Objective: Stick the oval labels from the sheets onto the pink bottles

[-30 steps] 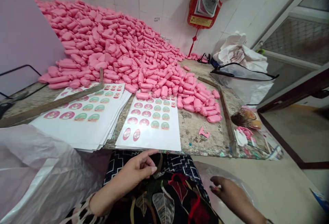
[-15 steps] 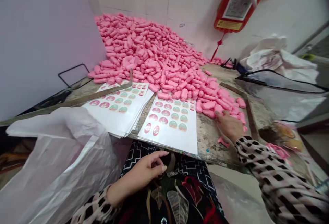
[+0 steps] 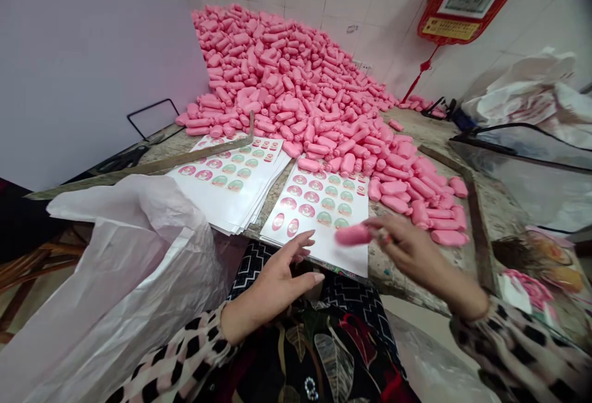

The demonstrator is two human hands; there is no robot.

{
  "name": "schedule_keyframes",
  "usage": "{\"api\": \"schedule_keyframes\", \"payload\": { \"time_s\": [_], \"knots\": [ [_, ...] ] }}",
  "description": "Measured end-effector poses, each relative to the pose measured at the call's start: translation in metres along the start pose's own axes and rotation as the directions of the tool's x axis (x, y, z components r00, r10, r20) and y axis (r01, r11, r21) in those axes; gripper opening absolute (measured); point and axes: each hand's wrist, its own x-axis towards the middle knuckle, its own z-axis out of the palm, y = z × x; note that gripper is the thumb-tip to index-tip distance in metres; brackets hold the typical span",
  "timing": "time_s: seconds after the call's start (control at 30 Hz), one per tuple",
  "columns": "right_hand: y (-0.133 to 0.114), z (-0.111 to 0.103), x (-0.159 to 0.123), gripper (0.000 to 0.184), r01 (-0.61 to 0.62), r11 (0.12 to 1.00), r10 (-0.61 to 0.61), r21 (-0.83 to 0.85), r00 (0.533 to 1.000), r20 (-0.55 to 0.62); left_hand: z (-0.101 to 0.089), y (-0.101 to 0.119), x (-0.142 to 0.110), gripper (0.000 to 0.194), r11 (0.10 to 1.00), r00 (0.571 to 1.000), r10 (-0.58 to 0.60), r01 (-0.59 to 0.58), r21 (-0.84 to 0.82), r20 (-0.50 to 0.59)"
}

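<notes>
One sticker sheet (image 3: 319, 221), top of a thin stack: white, with rows of pink and green stickers, lying at the near edge of a worn table (image 3: 388, 275)
One pink bottle (image 3: 352, 235), blurred at its free end: in my grip, over the near right part of the sticker sheet; whether it touches the paper I cannot tell
One right hand (image 3: 409, 246), mine: just right of the sticker sheet, fingers closed in a narrow pinch on one end of the pink bottle, which points left out of my grip
One left hand (image 3: 282, 280), mine: at the near edge of the sticker sheet, holding nothing, thumb spread wide from fingers that curve slightly
One pile of bottles (image 3: 300, 76), all pink: heaped behind the sticker sheet, its front spilling onto the far edge and off to the right
One second stack (image 3: 226, 203), sheets printed in like manner: just left of the sticker sheet, with a bent strip (image 3: 185, 159) lying across it
One white plastic bag (image 3: 152, 249), crumpled: left of the sticker sheet and nearer to me
One wooden strip (image 3: 476, 224): on the table, well to the right of the sticker sheet
One red calendar (image 3: 467, 2): on the wall, behind and right of the sticker sheet
</notes>
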Motion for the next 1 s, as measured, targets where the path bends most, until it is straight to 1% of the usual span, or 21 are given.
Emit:
{"api": "schedule_keyframes", "payload": {
  "time_s": [0.03, 0.07, 0.1, 0.13, 0.17, 0.2, 0.23, 0.27, 0.3, 0.33, 0.37, 0.4, 0.43, 0.47, 0.5, 0.53, 0.6, 0.7, 0.8, 0.9, 1.0],
  "knots": [
    [-0.019, 0.008, 0.000, 0.032, 0.055, 0.988, -0.075, 0.142, 0.987, 0.141, -0.001, 0.001, 0.000, 0.078, 0.999, 0.999, -0.019, 0.020, -0.034, 0.049],
    [-0.036, 0.016, 0.000, 0.031, 0.077, 0.961, -0.142, 0.267, 0.961, 0.236, -0.001, 0.002, -0.001, 0.081, 0.994, 0.990, -0.060, 0.071, -0.081, 0.131],
    [-0.051, 0.026, 0.000, 0.030, 0.081, 0.926, -0.189, 0.369, 0.945, 0.267, -0.002, 0.001, -0.002, 0.077, 0.980, 0.966, -0.119, 0.152, -0.132, 0.231],
    [-0.061, 0.035, 0.002, 0.029, 0.075, 0.892, -0.222, 0.446, 0.932, 0.288, -0.003, 0.000, -0.003, 0.066, 0.953, 0.928, -0.183, 0.248, -0.173, 0.324],
    [-0.068, 0.044, 0.005, 0.028, 0.060, 0.865, -0.226, 0.498, 0.933, 0.280, -0.004, -0.002, -0.005, 0.052, 0.919, 0.889, -0.244, 0.340, -0.200, 0.387],
    [-0.070, 0.053, 0.008, 0.028, 0.038, 0.850, -0.205, 0.526, 0.943, 0.262, -0.005, -0.005, -0.007, 0.042, 0.886, 0.862, -0.297, 0.409, -0.218, 0.410],
    [-0.069, 0.062, 0.014, 0.031, 0.012, 0.847, -0.168, 0.532, 0.955, 0.245, -0.007, -0.006, -0.008, 0.036, 0.867, 0.858, -0.337, 0.444, -0.227, 0.389],
    [-0.066, 0.070, 0.020, 0.034, -0.016, 0.854, -0.118, 0.519, 0.968, 0.223, -0.009, -0.008, -0.010, 0.033, 0.869, 0.876, -0.357, 0.439, -0.227, 0.326],
    [-0.061, 0.077, 0.027, 0.036, -0.046, 0.872, -0.060, 0.488, 0.978, 0.198, -0.011, -0.009, -0.011, 0.032, 0.896, 0.908, -0.351, 0.397, -0.198, 0.229],
    [-0.055, 0.083, 0.034, 0.036, -0.075, 0.896, -0.004, 0.437, 0.984, 0.176, -0.014, -0.010, -0.011, 0.030, 0.936, 0.943, -0.313, 0.327, -0.129, 0.118],
    [-0.050, 0.088, 0.040, 0.034, -0.099, 0.923, 0.042, 0.371, 0.986, 0.158, -0.017, -0.010, -0.011, 0.027, 0.970, 0.970, -0.243, 0.243, -0.019, 0.016],
    [-0.047, 0.092, 0.046, 0.033, -0.119, 0.948, 0.082, 0.295, 0.987, 0.137, -0.020, -0.011, -0.010, 0.023, 0.981, 0.987, -0.151, 0.157, 0.117, -0.061],
    [-0.045, 0.095, 0.050, 0.031, -0.135, 0.967, 0.114, 0.214, 0.987, 0.109, -0.022, -0.012, -0.009, 0.019, 0.963, 0.993, -0.052, 0.078, 0.257, -0.104],
    [-0.044, 0.098, 0.053, 0.028, -0.147, 0.980, 0.137, 0.135, 0.987, 0.080, -0.024, -0.013, -0.007, 0.018, 0.924, 0.993, 0.036, 0.010, 0.383, -0.112],
    [-0.045, 0.100, 0.056, 0.027, -0.156, 0.986, 0.153, 0.064, 0.987, 0.049, -0.026, -0.015, -0.006, 0.018, 0.874, 0.990, 0.104, -0.044, 0.485, -0.096],
    [-0.048, 0.102, 0.057, 0.026, -0.159, 0.987, 0.159, 0.005, 0.987, 0.021, -0.027, -0.017, -0.004, 0.022, 0.821, 0.986, 0.149, -0.084, 0.564, -0.069],
    [-0.053, 0.105, 0.058, 0.025, -0.169, 0.982, 0.168, -0.087, 0.986, -0.019, -0.028, -0.023, -0.001, 0.034, 0.719, 0.981, 0.193, -0.124, 0.684, -0.024],
    [-0.059, 0.108, 0.059, 0.027, -0.186, 0.965, 0.186, -0.184, 0.982, -0.014, -0.026, -0.034, 0.001, 0.045, 0.595, 0.984, 0.175, -0.122, 0.794, 0.020],
    [-0.061, 0.109, 0.061, 0.030, -0.178, 0.954, 0.184, -0.242, 0.983, 0.002, -0.023, -0.041, 0.001, 0.047, 0.518, 0.989, 0.146, -0.100, 0.850, 0.028],
    [-0.061, 0.109, 0.063, 0.031, -0.166, 0.950, 0.175, -0.266, 0.984, 0.012, -0.024, -0.046, 0.000, 0.050, 0.477, 0.987, 0.158, -0.105, 0.873, 0.032],
    [-0.062, 0.107, 0.064, 0.029, -0.164, 0.951, 0.177, -0.262, 0.984, 0.025, -0.025, -0.050, 0.001, 0.052, 0.464, 0.985, 0.166, -0.115, 0.878, 0.041]
  ]
}}
